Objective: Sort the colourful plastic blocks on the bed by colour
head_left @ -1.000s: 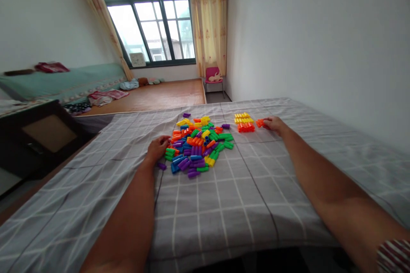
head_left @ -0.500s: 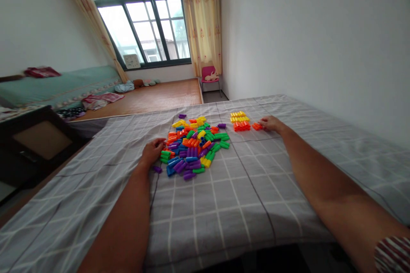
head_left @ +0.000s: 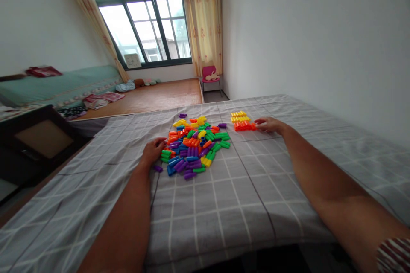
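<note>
On the far right part of the gray checked cloth (head_left: 211,217), a row of orange pieces (head_left: 243,126) is lying just on the near side of the yellow rows (head_left: 240,116). The right hand (head_left: 270,125) is meeting the orange row at its right end, its fingertips pointing left; whether they are pinching the last piece or merely resting against it, I cannot tell. That hand is staying low over the cloth, back upward, its forearm slanting in from the near right, where a striped sleeve (head_left: 393,256) is showing. To the left of the rows, a loose heap (head_left: 194,145) of orange, yellow, green, blue and purple pieces is spreading over the cloth, and a single purple piece (head_left: 222,126) is lying between. The left hand (head_left: 154,151) is resting at the heap's left edge, fingers bending toward the right and forearm running back to the near left; its grip is too small to read, so I cannot tell whether it is grasping anything. Farther off, a brown mat (head_left: 166,91) is lying below the window (head_left: 144,30), a pink chair (head_left: 209,72) is standing to its right, and a dark cabinet (head_left: 41,140) is standing at the left.
</note>
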Available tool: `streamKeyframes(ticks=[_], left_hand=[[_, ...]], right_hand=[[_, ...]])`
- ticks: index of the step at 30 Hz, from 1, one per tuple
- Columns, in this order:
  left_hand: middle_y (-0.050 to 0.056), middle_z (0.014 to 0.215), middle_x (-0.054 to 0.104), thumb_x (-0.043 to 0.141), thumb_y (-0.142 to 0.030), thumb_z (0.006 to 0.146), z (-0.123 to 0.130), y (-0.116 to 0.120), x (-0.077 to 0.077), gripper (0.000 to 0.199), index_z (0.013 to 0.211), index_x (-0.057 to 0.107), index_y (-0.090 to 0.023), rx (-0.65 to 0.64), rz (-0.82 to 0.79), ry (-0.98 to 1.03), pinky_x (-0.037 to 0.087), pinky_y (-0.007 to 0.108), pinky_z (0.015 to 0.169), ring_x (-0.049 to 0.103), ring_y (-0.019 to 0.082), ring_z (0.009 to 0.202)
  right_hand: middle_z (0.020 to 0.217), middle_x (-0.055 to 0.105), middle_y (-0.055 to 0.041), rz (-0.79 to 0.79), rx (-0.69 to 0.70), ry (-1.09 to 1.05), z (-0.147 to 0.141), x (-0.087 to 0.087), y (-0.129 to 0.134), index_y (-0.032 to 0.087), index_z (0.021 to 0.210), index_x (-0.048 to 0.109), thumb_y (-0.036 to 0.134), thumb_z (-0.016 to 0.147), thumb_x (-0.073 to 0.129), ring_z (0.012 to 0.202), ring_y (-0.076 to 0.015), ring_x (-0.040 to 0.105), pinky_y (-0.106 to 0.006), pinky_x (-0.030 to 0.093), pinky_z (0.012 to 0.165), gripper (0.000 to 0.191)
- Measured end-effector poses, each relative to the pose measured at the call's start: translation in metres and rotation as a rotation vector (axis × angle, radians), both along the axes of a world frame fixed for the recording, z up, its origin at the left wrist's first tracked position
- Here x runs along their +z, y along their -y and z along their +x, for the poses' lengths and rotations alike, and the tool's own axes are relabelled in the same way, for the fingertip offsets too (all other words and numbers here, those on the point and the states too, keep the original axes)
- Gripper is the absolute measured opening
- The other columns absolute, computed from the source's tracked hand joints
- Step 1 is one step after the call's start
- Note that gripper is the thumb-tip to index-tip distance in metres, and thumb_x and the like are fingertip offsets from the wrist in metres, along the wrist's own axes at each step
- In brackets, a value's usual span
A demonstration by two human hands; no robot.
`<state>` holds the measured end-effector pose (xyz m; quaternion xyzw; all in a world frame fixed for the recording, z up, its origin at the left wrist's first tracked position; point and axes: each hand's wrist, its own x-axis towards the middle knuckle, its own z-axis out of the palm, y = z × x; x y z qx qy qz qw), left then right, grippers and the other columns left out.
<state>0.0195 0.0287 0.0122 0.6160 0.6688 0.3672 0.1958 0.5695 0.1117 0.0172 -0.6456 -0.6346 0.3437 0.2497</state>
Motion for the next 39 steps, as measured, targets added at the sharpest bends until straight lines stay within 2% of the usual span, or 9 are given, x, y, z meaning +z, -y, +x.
streamKeyframes(ticks=[4, 10, 14, 17, 21, 23, 28, 34, 39], left_hand=[[0.005, 0.090, 0.075, 0.054, -0.032, 0.074, -0.003, -0.003, -0.005, 0.038, 0.106, 0.067, -0.017, -0.002, 0.007, 0.002, 0.054, 0.028, 0.071, 0.069, 0.019, 0.081], [0.006, 0.093, 0.074, 0.051, -0.032, 0.078, -0.007, -0.008, -0.015, 0.038, 0.108, 0.067, -0.017, -0.008, 0.027, -0.051, 0.053, 0.027, 0.073, 0.069, 0.018, 0.084], [0.005, 0.094, 0.074, 0.050, -0.026, 0.079, -0.002, -0.005, -0.011, 0.035, 0.108, 0.068, -0.018, 0.023, 0.035, -0.140, 0.052, 0.026, 0.075, 0.068, 0.018, 0.085], [0.004, 0.094, 0.074, 0.050, -0.023, 0.079, 0.002, -0.002, -0.007, 0.033, 0.107, 0.069, -0.020, 0.035, 0.034, -0.187, 0.051, 0.025, 0.075, 0.067, 0.017, 0.086], [0.004, 0.093, 0.074, 0.051, -0.021, 0.080, 0.005, -0.001, -0.006, 0.033, 0.107, 0.070, -0.020, 0.052, 0.021, -0.202, 0.050, 0.025, 0.074, 0.067, 0.017, 0.086], [0.004, 0.093, 0.074, 0.051, -0.021, 0.081, 0.005, -0.001, -0.008, 0.033, 0.108, 0.070, -0.020, 0.055, 0.020, -0.193, 0.049, 0.025, 0.075, 0.067, 0.018, 0.088], [0.006, 0.096, 0.074, 0.051, -0.021, 0.083, 0.007, 0.001, -0.008, 0.033, 0.110, 0.070, -0.018, 0.068, 0.008, -0.194, 0.049, 0.028, 0.078, 0.066, 0.020, 0.089], [0.006, 0.100, 0.074, 0.055, -0.021, 0.082, 0.008, 0.005, -0.007, 0.032, 0.110, 0.071, -0.020, 0.059, 0.031, -0.175, 0.049, 0.027, 0.080, 0.065, 0.019, 0.089], [0.006, 0.095, 0.074, 0.051, -0.020, 0.083, 0.007, 0.003, -0.008, 0.033, 0.110, 0.071, -0.019, 0.062, 0.022, -0.171, 0.049, 0.027, 0.077, 0.066, 0.019, 0.085]], right_hand=[[0.111, 0.068, -0.0094, 0.046, 0.062, 0.030, -0.002, 0.000, 0.003, 0.017, 0.112, 0.068, 0.031, 0.069, 0.073, 0.074, -0.0133, 0.062, -0.017, 0.044, 0.052, 0.046], [0.116, 0.066, -0.0131, 0.038, 0.017, 0.077, 0.000, 0.002, 0.001, 0.014, 0.116, 0.065, 0.031, 0.070, 0.072, 0.074, -0.0161, 0.064, -0.024, 0.050, 0.058, 0.049], [0.120, 0.065, -0.0140, 0.283, -0.104, 0.193, -0.008, 0.015, -0.001, 0.014, 0.116, 0.065, 0.023, 0.076, 0.063, 0.088, -0.0198, 0.065, -0.029, 0.052, 0.072, 0.040], [0.114, 0.068, -0.0111, 0.459, -0.051, 0.244, -0.053, 0.028, -0.001, 0.015, 0.113, 0.066, 0.022, 0.083, 0.054, 0.085, -0.0180, 0.065, -0.029, 0.051, 0.078, 0.032], [0.108, 0.070, -0.0061, 0.549, 0.331, 0.344, -0.155, 0.044, -0.003, 0.019, 0.109, 0.068, 0.029, 0.087, 0.055, 0.088, -0.0170, 0.065, -0.027, 0.048, 0.082, 0.028], [0.109, 0.071, -0.0064, 0.586, 0.444, 0.442, -0.206, 0.049, -0.012, 0.019, 0.110, 0.068, 0.029, 0.088, 0.055, 0.092, -0.0179, 0.065, -0.027, 0.047, 0.086, 0.028], [0.120, 0.067, -0.0113, 0.552, 0.445, 0.658, -0.293, 0.046, -0.054, 0.017, 0.122, 0.064, 0.028, 0.089, 0.053, 0.107, -0.0216, 0.062, -0.027, 0.045, 0.090, 0.036], [0.110, 0.070, -0.0134, 0.384, 0.460, 0.728, -0.332, 0.034, -0.083, 0.018, 0.103, 0.072, 0.033, 0.082, 0.064, 0.104, -0.0263, 0.063, -0.030, 0.047, 0.085, 0.027], [0.111, 0.070, -0.0103, 0.398, 0.470, 0.481, -0.315, 0.051, -0.074, 0.015, 0.113, 0.066, 0.025, 0.091, 0.053, 0.097, -0.0177, 0.065, -0.023, 0.049, 0.080, 0.027]])
